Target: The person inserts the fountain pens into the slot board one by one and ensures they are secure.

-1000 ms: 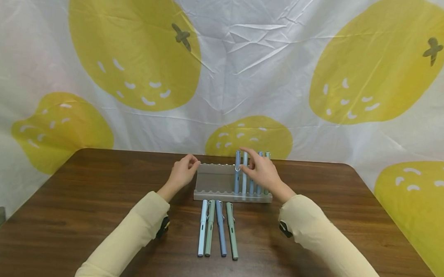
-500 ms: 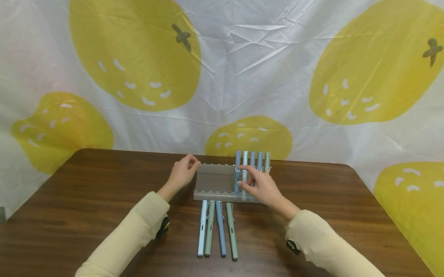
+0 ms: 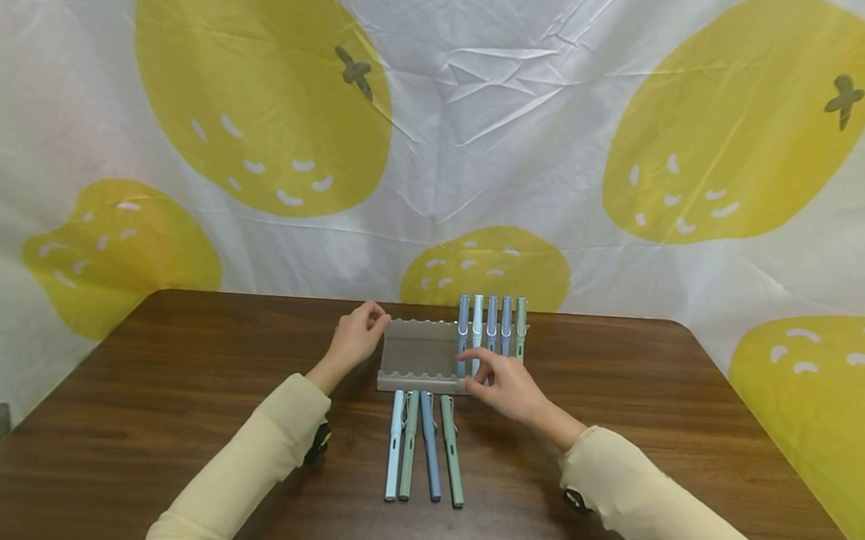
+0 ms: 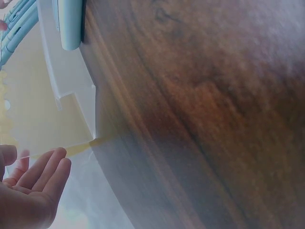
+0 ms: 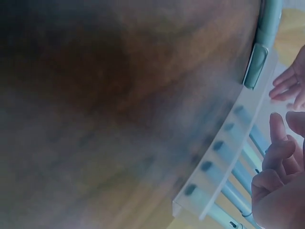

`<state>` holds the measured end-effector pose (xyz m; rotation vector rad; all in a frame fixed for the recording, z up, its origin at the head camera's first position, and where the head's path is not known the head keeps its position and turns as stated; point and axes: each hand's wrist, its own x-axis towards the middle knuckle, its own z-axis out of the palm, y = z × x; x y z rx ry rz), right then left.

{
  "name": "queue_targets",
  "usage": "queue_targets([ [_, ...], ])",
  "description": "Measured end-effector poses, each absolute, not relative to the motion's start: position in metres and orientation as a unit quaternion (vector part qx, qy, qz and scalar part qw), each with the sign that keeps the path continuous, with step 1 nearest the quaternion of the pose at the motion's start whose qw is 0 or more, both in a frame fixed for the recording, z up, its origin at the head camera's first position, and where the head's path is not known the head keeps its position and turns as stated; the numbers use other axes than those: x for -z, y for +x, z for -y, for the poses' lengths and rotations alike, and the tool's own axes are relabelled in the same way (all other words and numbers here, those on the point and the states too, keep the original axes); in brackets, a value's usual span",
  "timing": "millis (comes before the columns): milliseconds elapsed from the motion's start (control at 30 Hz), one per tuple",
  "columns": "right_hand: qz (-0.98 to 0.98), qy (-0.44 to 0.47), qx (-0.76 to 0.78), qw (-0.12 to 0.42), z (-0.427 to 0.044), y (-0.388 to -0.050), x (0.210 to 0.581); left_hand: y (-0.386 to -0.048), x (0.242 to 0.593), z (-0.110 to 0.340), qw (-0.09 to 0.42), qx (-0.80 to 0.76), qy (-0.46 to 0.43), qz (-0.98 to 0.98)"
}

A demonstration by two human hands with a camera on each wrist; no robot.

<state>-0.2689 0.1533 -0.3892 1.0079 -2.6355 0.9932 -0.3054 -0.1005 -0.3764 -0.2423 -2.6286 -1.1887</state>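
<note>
A clear acrylic pen stand (image 3: 416,384) with notched edges is near the back of the table. In its right half several capped pens (image 3: 521,316), blue, pale blue and green, lean side by side. My left hand (image 3: 355,337) pinches the stand's upper left corner between thumb and index finger; in the left wrist view the other fingers (image 4: 53,172) extend loosely. Just in front of the leftmost racked pens hovers my right hand (image 3: 507,384), its thumb and index finger apart and nothing between them. Below the stand lie a pale blue pen (image 3: 394,445), a blue pen (image 3: 430,447) and green pens (image 3: 451,452).
The brown wooden table (image 3: 240,358) extends on both sides of the stand. Behind its back edge hangs a white cloth (image 3: 481,143) printed with large yellow fruit.
My right hand has moved down from the tops of the racked pens to the stand's front edge, uncovering their caps. The left hand and the loose pens have stayed still.
</note>
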Motion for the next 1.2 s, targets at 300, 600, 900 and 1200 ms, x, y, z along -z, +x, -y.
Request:
queue_targets([
  [300, 0.882, 0.339, -0.327, 0.012, -0.15, -0.262, 0.393, -0.304, 0.376, 0.1, 0.124, 0.411, -0.082, 0.9],
  [600, 0.893, 0.349, -0.284, -0.014, -0.148, -0.259, 0.397, -0.304, 0.377, 0.1, 0.124, 0.413, -0.085, 0.898],
  [900, 0.915, 0.32, -0.246, -0.004, -0.141, -0.255, 0.396, -0.304, 0.376, 0.101, 0.122, 0.41, -0.084, 0.9],
  [1200, 0.924, 0.297, -0.241, -0.009, -0.133, -0.253, 0.396, -0.305, 0.376, 0.101, 0.122, 0.409, -0.086, 0.9],
])
